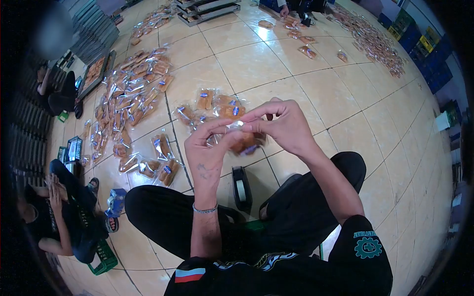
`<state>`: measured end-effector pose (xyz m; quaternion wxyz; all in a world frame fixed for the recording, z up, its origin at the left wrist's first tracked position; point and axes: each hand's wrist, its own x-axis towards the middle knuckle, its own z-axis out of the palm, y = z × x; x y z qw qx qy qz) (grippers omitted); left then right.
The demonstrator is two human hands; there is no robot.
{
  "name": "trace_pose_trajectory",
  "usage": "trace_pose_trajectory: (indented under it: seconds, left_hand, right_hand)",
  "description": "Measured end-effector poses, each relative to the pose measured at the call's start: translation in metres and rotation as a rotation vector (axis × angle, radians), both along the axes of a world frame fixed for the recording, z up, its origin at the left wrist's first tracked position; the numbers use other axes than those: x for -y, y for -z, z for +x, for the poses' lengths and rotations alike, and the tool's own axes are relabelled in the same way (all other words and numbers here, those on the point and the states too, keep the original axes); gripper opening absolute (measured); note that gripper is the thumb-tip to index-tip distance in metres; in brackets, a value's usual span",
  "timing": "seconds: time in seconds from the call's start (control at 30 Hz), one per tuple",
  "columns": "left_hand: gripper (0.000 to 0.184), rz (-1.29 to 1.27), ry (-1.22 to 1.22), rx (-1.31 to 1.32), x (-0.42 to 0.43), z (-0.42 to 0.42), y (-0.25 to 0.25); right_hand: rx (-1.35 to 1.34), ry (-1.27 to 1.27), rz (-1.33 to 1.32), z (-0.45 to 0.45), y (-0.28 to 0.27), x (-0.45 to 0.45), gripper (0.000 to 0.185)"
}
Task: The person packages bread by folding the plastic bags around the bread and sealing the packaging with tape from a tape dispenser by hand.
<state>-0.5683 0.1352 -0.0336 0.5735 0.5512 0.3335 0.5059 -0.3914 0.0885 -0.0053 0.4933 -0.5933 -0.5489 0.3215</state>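
My left hand [210, 143] and my right hand [286, 128] meet in front of me, fingers closed in a pinch. Between them they grip the gathered top of a clear plastic bread bag [247, 144]. Brown bread hangs inside it, partly hidden behind my fingers and blurred. Just beyond my hands lie several bagged breads [228, 106] with blue labels on the tiled floor. A black tape dispenser [241, 188] with a pale roll stands on the floor between my bent legs.
Left of my hands spreads a large pile of bagged bread [131, 91], with a few bags [160, 163] nearer. A co-worker [64, 212] sits at left beside a green crate [103, 259]. Stacked trays [207, 11] stand at the back; another heap [373, 42] lies far right.
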Motion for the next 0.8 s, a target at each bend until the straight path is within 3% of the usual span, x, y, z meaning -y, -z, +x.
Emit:
trace_pose_trajectory:
  seconds: [0.07, 0.17, 0.23, 0.27, 0.33, 0.47, 0.5, 0.57, 0.6, 0.67, 0.7, 0.73, 0.77, 0.8]
  left_hand:
    - [0.013, 0.214, -0.139, -0.238, 0.009, 0.002, -0.008]
    - [0.016, 0.281, -0.291, -0.259, 0.006, 0.007, 0.006]
    - [0.016, 0.341, -0.31, -0.298, 0.009, 0.008, 0.008]
    - [0.016, 0.404, -0.332, -0.329, 0.01, 0.009, 0.007]
    - [0.014, 0.494, -0.339, -0.444, 0.01, 0.007, 0.009]
    - [0.012, 0.59, -0.276, -0.655, 0.006, 0.001, 0.01]
    - [0.012, 0.584, -0.275, -0.654, 0.002, -0.002, 0.014]
    - [0.011, 0.186, -0.034, -0.46, -0.007, -0.009, 0.032]
    - [0.011, 0.179, -0.037, -0.459, -0.011, -0.012, 0.043]
    - [0.013, -0.144, 0.189, -0.064, -0.017, -0.013, 0.056]
    - [0.013, -0.144, 0.186, -0.061, -0.018, -0.011, 0.061]
    - [0.014, -0.419, 0.209, 0.122, -0.017, -0.007, 0.062]
    - [0.016, -0.692, 0.229, 0.307, -0.018, -0.005, 0.062]
    - [0.016, -0.693, 0.223, 0.313, -0.02, -0.005, 0.065]
  right_hand:
    - [-0.016, 0.027, 0.01, 0.001, 0.001, 0.001, 0.018]
    - [-0.012, 0.075, 0.034, -0.001, 0.01, -0.004, 0.018]
    - [0.569, 0.088, 0.578, 0.001, 0.02, -0.011, 0.016]
    - [0.569, 0.089, 0.578, 0.0, 0.021, -0.01, 0.016]
    - [0.866, 0.113, 0.631, -0.005, 0.02, -0.008, 0.017]
    - [0.956, 0.042, 0.547, 0.003, 0.022, -0.007, 0.017]
    - [0.823, -0.002, 0.49, 0.006, 0.022, -0.009, 0.017]
    - [0.687, -0.051, 0.424, 0.011, 0.023, -0.011, 0.019]
    - [0.591, -0.064, 0.342, 0.013, 0.024, -0.012, 0.021]
    - [0.499, -0.079, 0.263, 0.016, 0.03, -0.017, 0.023]
    - [0.338, -0.069, 0.079, 0.016, 0.036, -0.022, 0.027]
    - [0.175, -0.06, -0.106, 0.015, 0.042, -0.025, 0.031]
    - [0.178, -0.065, -0.108, 0.012, 0.046, -0.028, 0.031]
    - [0.094, -0.016, -0.193, 0.007, 0.05, -0.03, 0.031]
